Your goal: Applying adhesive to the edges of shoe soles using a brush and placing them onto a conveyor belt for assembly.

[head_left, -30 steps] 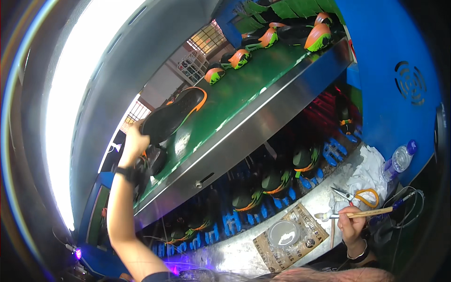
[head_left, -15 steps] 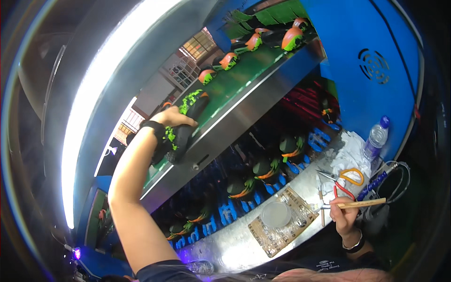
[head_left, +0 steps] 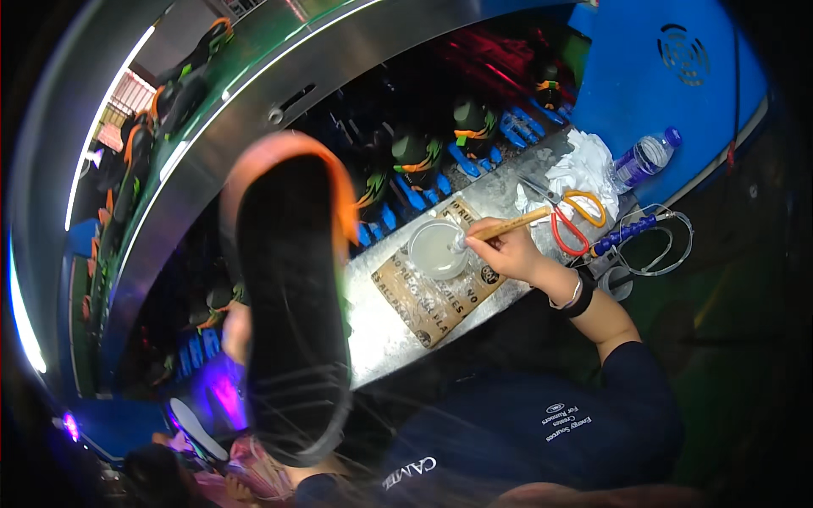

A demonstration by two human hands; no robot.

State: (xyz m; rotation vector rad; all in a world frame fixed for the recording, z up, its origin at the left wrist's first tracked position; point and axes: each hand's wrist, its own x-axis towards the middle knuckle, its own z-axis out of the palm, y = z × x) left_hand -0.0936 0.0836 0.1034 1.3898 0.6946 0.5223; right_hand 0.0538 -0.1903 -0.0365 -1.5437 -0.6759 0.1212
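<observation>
Bottom side toward me, a black shoe upper (head_left: 292, 296) with an orange end is raised close at the left. My left hand (head_left: 236, 332) grips it, mostly hidden behind it; only a blurred bit shows at the edge. Between the fingers of my right hand (head_left: 506, 251) is a brush (head_left: 517, 223) with a wooden handle. Its bristle end is at the right rim of a round clear tub (head_left: 438, 249) of cloudy liquid. The tub stands on a piece of printed brown cardboard (head_left: 423, 309).
Scissors (head_left: 569, 222), crumpled white cloth or paper (head_left: 584, 161) and a bottle (head_left: 645, 159) lie right on the metal ledge (head_left: 368, 360). Beyond, shoe uppers (head_left: 415, 159) sit by blue holders. More uppers line the green conveyor (head_left: 254, 63). Another person's hand (head_left: 240, 489) shows lower left.
My left hand has brought a shoe upper from the conveyor close to me. My right hand has moved left with the brush to the tub. The view has shifted.
</observation>
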